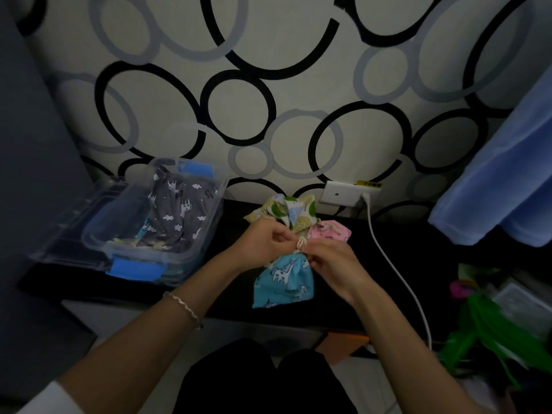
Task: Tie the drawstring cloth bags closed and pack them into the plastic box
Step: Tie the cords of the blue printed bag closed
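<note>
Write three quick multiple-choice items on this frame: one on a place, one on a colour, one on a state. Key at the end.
1. Where is the plastic box relative to the bag being tied?
A. to the person's left
B. to the person's right
C. on the person's lap

2. What colour is the bag being tied?
A. pink
B. blue
C. grey

3. What state is the plastic box in?
A. lid on and latched
B. open, with a grey bag inside
C. open and upside down

Key:
1 A, it stands on the dark surface beyond the left hand.
2 B, its cloth is blue, and the left hand and right hand pinch its drawstring.
3 B, no lid covers it and the grey bag shows inside.
</note>
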